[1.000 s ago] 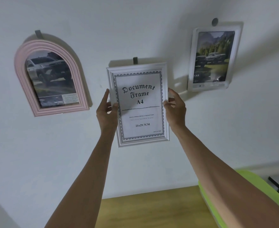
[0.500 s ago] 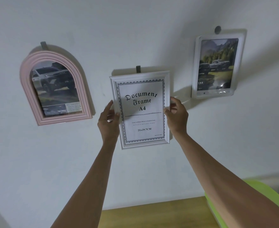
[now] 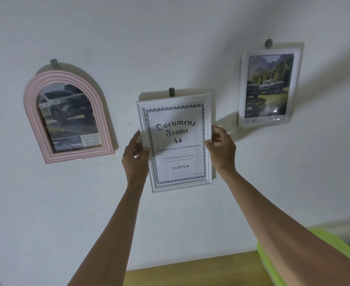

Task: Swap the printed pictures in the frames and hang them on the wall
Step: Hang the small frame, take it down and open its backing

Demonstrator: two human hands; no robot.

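against the wall (image 3: 190, 48), left hand (image 3: 136, 156) and right hand (image 3: 221, 149) grip opposite side edges of the white document frame (image 3: 177, 183) below a grey hook (image 3: 171, 92).

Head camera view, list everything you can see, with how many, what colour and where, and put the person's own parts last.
arched frame: 1, pink, left on the wall, car picture inside
document frame: 1, white, middle of the wall, held at both sides, "Document Frame A4" sheet inside
rounded frame: 1, white, right on the wall, picture of trucks and mountains
hooks: 3, grey, one above each frame
wall: 1, white, behind everything
wooden surface: 1, tan, bottom centre
green object: 1, lime, bottom right
left hand: 1, grips the document frame's left edge
right hand: 1, grips its right edge
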